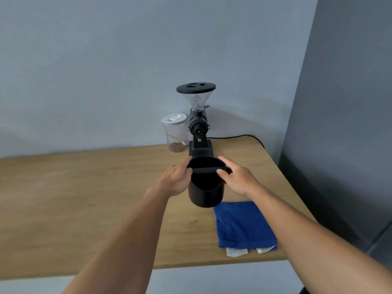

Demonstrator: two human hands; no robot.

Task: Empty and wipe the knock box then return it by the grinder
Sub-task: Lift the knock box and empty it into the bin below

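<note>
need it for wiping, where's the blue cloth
In the head view the blue cloth lies flat on the wooden table, right of centre near the front edge, just beside the knock box.

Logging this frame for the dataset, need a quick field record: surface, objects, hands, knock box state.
surface: wooden table against a grey wall
knock box: black knock box, upright, in front of the grinder
knock bar: in place across the opening
contents: interior too dark to tell
left hand: left hand on the box's left rim
right hand: right hand on the box's right rim
cloth: blue cloth, folded, flat on the table, right of and nearer than the box
jar: clear jar, lidded, left of the grinder
cord: black cord trailing right from the grinder
</note>
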